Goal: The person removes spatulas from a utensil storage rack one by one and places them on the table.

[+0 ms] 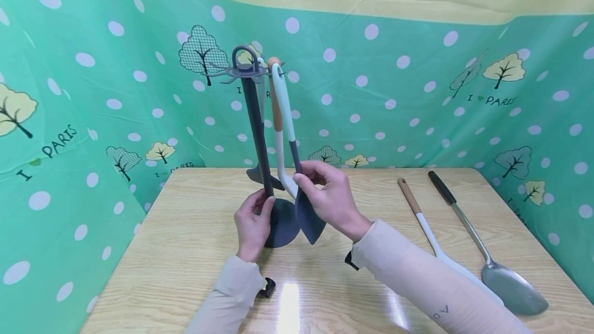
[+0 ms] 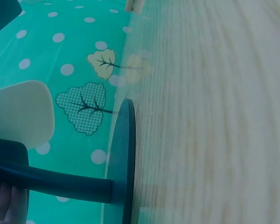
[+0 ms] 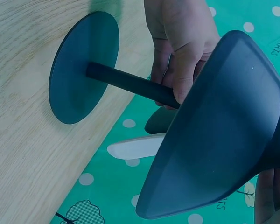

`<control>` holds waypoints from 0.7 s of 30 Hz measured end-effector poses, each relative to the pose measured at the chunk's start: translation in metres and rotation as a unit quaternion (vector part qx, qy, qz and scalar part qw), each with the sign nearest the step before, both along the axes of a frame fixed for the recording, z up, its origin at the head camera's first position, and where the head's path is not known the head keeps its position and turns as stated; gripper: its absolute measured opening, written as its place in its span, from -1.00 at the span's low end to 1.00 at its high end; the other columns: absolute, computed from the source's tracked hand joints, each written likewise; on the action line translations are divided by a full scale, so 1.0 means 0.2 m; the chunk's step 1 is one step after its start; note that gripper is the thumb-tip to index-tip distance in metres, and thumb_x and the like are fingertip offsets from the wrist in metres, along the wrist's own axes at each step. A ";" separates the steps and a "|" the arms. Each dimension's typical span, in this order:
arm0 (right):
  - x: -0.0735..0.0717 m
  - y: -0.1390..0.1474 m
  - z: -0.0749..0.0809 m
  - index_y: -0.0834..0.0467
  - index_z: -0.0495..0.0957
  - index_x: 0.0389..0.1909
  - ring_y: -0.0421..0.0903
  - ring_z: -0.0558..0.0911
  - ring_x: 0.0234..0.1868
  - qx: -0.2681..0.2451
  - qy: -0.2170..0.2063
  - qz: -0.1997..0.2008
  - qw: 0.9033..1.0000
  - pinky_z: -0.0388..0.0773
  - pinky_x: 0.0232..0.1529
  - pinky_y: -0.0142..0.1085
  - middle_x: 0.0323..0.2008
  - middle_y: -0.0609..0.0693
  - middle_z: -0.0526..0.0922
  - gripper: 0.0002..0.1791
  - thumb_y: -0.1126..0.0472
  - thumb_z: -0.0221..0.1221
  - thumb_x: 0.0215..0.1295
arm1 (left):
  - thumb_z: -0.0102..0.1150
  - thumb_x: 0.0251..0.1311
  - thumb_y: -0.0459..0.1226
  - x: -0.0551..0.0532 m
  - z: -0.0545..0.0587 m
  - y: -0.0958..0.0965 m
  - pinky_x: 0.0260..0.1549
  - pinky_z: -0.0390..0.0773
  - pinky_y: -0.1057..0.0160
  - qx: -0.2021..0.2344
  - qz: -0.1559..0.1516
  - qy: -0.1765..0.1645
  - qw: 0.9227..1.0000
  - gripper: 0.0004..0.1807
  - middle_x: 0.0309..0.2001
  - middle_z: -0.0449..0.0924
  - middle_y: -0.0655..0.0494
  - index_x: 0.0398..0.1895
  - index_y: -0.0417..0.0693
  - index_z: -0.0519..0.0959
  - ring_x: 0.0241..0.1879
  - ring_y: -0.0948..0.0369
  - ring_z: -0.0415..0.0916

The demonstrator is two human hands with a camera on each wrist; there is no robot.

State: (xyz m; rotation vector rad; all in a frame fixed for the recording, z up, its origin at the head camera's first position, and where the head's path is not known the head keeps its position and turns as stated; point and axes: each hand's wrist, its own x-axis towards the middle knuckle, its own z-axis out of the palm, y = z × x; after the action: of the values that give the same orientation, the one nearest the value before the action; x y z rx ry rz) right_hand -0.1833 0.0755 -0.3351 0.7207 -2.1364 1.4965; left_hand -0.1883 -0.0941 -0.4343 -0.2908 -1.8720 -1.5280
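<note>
A dark utensil stand rests with its round base [image 1: 282,228] on the table; hooks ring its top [image 1: 244,71]. My left hand [image 1: 252,226] grips the pole [image 2: 60,181] low down, above the base. My right hand [image 1: 331,195] pinches a dark spatula [image 3: 214,135] at its neck, just above the blade. This spatula's mint handle [image 1: 284,102] reaches up to a hook, its top end against the rack. Behind it hang a white utensil with a brown handle [image 1: 276,107] and another dark-headed utensil [image 1: 260,175], both partly hidden.
To the right on the wooden table [image 1: 185,251] lie a white turner with a brown handle [image 1: 409,196] and a metal wok spatula [image 1: 512,287] with a black grip. My right forearm covers part of the white turner. A green patterned curtain [image 1: 394,117] hangs behind the table.
</note>
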 end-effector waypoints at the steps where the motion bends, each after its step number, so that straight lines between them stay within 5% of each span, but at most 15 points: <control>1: 0.00 0.00 0.00 0.16 0.64 -0.15 -0.17 0.59 -0.41 0.000 0.000 0.001 1.000 0.60 -0.30 -0.30 -0.36 -0.04 0.65 -0.84 0.29 0.24 0.26 | 0.27 0.11 -0.50 0.00 0.00 0.00 -0.28 0.63 0.27 0.000 -0.001 0.000 1.000 -0.80 -0.33 0.66 -0.24 -0.17 -0.40 0.62 -0.35 -0.06 0.63; 12: 0.10 -0.01 0.12 0.33 0.62 -0.21 -0.05 0.60 -0.41 -0.007 0.005 -0.004 1.000 0.60 -0.29 -0.27 -0.39 0.12 0.65 -0.87 0.44 0.21 0.23 | 0.26 0.12 -0.50 0.00 -0.01 0.00 -0.27 0.63 0.27 0.001 -0.004 -0.002 1.000 -0.80 -0.33 0.66 -0.23 -0.17 -0.40 0.62 -0.34 -0.06 0.63; 21: -0.01 0.05 0.00 0.14 0.64 -0.17 -0.15 0.61 -0.37 -0.021 -0.005 -0.007 1.000 0.60 -0.26 -0.30 -0.34 -0.06 0.65 -0.87 0.24 0.23 0.28 | 0.26 0.12 -0.50 0.00 -0.01 0.00 -0.26 0.63 0.28 0.005 -0.009 0.000 1.000 -0.80 -0.32 0.66 -0.23 -0.17 -0.41 0.62 -0.34 -0.07 0.62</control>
State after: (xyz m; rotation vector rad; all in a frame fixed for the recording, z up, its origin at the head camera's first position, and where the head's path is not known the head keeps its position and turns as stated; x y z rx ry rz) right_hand -0.1852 0.0860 -0.3360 0.6826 -2.1057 1.5359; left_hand -0.1892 -0.0949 -0.4354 -0.3032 -1.8654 -1.5488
